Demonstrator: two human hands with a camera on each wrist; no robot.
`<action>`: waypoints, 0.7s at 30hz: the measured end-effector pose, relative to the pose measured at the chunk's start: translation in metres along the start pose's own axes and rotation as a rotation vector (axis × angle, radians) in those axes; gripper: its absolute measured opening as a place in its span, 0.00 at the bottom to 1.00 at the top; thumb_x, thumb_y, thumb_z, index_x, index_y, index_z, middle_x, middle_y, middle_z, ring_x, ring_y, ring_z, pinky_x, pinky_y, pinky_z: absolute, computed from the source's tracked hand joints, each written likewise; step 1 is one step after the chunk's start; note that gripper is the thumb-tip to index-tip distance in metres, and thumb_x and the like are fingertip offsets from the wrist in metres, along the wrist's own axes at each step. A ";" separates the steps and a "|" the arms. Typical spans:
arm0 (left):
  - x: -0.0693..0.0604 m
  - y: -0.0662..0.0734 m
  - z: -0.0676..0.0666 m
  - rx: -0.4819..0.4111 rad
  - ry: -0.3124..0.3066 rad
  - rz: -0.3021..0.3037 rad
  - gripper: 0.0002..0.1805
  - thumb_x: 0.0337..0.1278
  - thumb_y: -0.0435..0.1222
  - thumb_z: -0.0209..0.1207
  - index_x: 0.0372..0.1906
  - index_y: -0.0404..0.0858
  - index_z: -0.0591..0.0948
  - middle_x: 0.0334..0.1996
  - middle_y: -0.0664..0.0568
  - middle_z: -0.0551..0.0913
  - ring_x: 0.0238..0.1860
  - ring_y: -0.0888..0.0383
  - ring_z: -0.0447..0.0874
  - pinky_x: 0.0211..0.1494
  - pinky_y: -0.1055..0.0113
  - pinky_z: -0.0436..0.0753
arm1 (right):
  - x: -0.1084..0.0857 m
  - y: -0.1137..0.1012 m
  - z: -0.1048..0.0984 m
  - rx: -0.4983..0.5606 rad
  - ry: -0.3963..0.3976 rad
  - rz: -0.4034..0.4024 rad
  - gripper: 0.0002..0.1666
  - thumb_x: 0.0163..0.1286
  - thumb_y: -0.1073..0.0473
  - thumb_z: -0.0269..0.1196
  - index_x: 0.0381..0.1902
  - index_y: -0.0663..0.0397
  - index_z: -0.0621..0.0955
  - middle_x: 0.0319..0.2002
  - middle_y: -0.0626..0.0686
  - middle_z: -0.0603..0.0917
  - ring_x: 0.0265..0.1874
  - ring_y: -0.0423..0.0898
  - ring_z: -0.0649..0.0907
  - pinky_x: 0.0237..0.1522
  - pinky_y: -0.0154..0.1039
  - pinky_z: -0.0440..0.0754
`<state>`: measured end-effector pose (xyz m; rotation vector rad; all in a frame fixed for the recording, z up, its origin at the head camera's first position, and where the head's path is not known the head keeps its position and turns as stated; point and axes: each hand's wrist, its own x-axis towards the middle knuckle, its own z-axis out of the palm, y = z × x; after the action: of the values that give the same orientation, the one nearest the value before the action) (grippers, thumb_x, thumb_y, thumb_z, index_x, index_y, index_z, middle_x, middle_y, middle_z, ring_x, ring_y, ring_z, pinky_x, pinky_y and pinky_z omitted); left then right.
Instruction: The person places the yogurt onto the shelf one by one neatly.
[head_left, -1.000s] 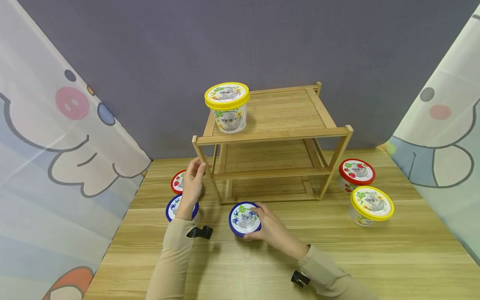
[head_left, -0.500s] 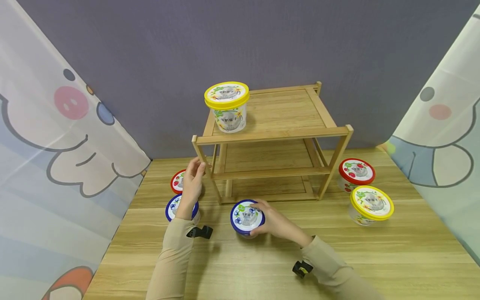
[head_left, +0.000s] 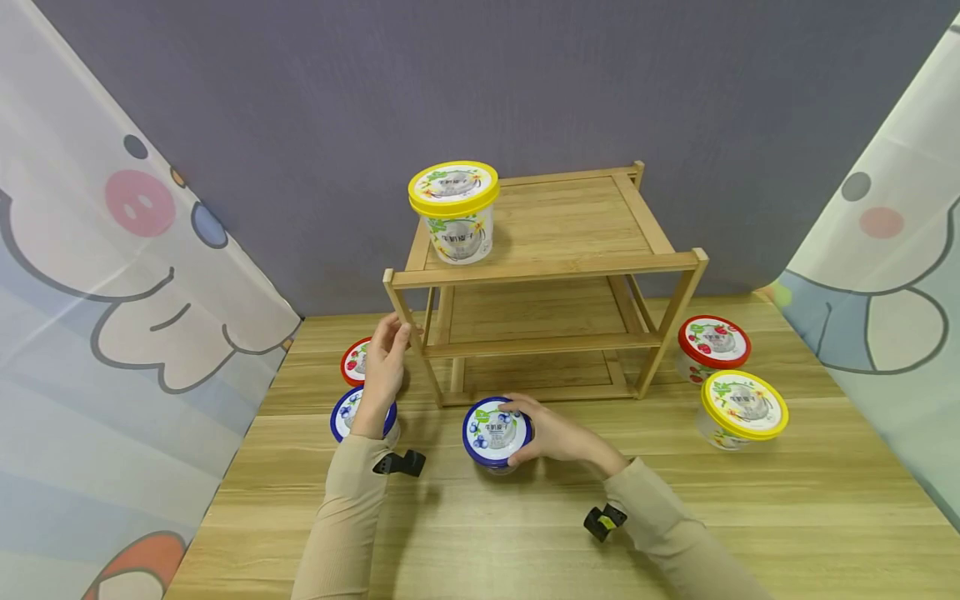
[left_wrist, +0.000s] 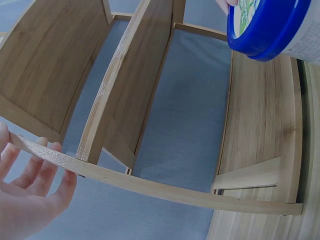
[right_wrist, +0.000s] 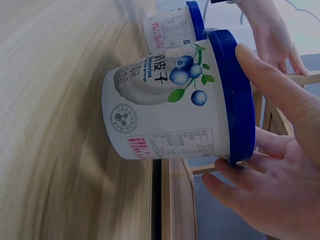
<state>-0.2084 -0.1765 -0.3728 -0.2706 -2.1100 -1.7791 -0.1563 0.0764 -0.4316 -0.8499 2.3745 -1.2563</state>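
My right hand (head_left: 553, 433) grips the blue lid of a blueberry tub (head_left: 495, 432) in front of the wooden rack (head_left: 555, 267). In the right wrist view the thumb and fingers of this hand (right_wrist: 280, 145) lie around the lid rim of the tub (right_wrist: 170, 100); whether its base touches the table cannot be told. My left hand (head_left: 384, 367) holds the rack's left front post. The left wrist view shows that hand (left_wrist: 30, 195) with its fingers about the post (left_wrist: 150, 186), and the blue lid (left_wrist: 270, 30) at the upper right.
A yellow-lidded tub (head_left: 456, 212) stands on the rack's top left. Beside and under my left arm are a red-lidded tub (head_left: 354, 362) and another blue-lidded tub (head_left: 343, 417). At the right stand a red-lidded tub (head_left: 714, 343) and a yellow-lidded tub (head_left: 744, 407).
The blueberry tub has shifted slightly right and toward the rack with my right hand on it. My left hand has stayed on the post.
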 end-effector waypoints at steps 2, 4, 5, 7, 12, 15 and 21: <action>0.000 0.000 0.000 -0.002 -0.001 0.005 0.16 0.64 0.34 0.46 0.51 0.27 0.68 0.42 0.31 0.74 0.39 0.67 0.72 0.44 0.72 0.70 | 0.001 0.000 -0.001 -0.001 -0.012 -0.005 0.46 0.44 0.55 0.72 0.59 0.64 0.65 0.63 0.65 0.56 0.57 0.63 0.65 0.55 0.56 0.64; 0.000 0.000 0.000 0.000 0.004 -0.001 0.16 0.64 0.34 0.46 0.51 0.27 0.69 0.42 0.33 0.74 0.38 0.68 0.72 0.44 0.71 0.70 | 0.001 0.001 -0.003 0.000 -0.024 -0.007 0.46 0.45 0.55 0.71 0.59 0.64 0.65 0.64 0.65 0.56 0.57 0.62 0.65 0.55 0.55 0.64; 0.000 0.000 0.000 0.003 0.008 -0.006 0.15 0.63 0.34 0.46 0.51 0.28 0.69 0.42 0.34 0.74 0.38 0.68 0.72 0.44 0.71 0.71 | 0.001 0.001 -0.003 0.000 -0.029 -0.008 0.45 0.45 0.55 0.71 0.59 0.64 0.64 0.64 0.65 0.56 0.57 0.62 0.65 0.55 0.55 0.64; 0.001 0.000 0.000 0.004 0.014 -0.017 0.15 0.63 0.33 0.46 0.50 0.28 0.69 0.42 0.36 0.74 0.38 0.68 0.71 0.44 0.69 0.71 | 0.001 0.001 -0.004 0.001 -0.039 -0.007 0.45 0.46 0.56 0.71 0.59 0.64 0.64 0.64 0.64 0.56 0.57 0.62 0.64 0.55 0.56 0.63; 0.001 0.000 0.000 -0.001 0.013 -0.022 0.15 0.63 0.33 0.46 0.51 0.27 0.69 0.41 0.39 0.75 0.39 0.67 0.72 0.45 0.68 0.71 | 0.002 0.000 -0.003 -0.012 -0.034 -0.008 0.46 0.45 0.55 0.71 0.60 0.63 0.64 0.64 0.64 0.56 0.58 0.63 0.64 0.55 0.56 0.63; 0.000 0.001 0.000 -0.012 0.016 -0.019 0.16 0.63 0.33 0.45 0.50 0.27 0.69 0.40 0.40 0.76 0.39 0.67 0.73 0.45 0.69 0.71 | 0.001 -0.002 0.000 -0.008 -0.007 0.014 0.47 0.45 0.54 0.71 0.61 0.61 0.64 0.65 0.65 0.54 0.58 0.64 0.63 0.54 0.58 0.63; 0.000 0.000 0.001 -0.014 0.013 -0.018 0.15 0.63 0.34 0.45 0.50 0.27 0.69 0.42 0.31 0.74 0.39 0.67 0.73 0.44 0.70 0.70 | -0.006 -0.008 0.011 0.017 0.125 0.078 0.49 0.44 0.51 0.71 0.62 0.57 0.62 0.64 0.68 0.52 0.56 0.67 0.64 0.51 0.61 0.64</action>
<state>-0.2083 -0.1759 -0.3724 -0.2439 -2.0984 -1.8014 -0.1430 0.0702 -0.4309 -0.6844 2.4638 -1.3323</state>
